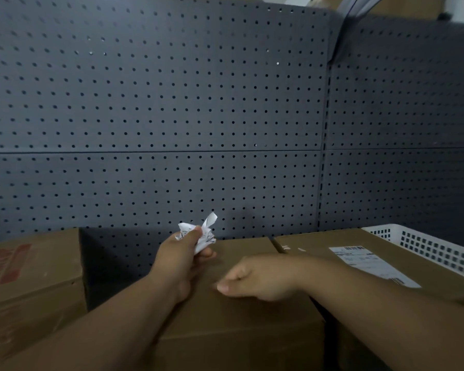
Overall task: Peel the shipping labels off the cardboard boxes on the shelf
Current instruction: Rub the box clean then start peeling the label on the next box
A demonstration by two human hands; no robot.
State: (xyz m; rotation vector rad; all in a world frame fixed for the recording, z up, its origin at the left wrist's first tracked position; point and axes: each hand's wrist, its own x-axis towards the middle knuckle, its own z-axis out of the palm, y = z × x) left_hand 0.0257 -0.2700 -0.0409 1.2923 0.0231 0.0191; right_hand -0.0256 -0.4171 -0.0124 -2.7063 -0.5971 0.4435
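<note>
My left hand (184,253) is raised over the middle cardboard box (241,317) and grips a crumpled white shipping label (200,234). My right hand (255,279) rests on top of that same box with its fingers curled in and nothing in it. On the right cardboard box (319,242) a flat white shipping label (373,265) with barcodes is still stuck to the top. A third cardboard box (30,277) with red print stands at the left.
A white perforated plastic basket (429,247) sits on the right box at the far right. A dark grey pegboard wall (172,116) backs the shelf. A dark gap separates the left box from the middle one.
</note>
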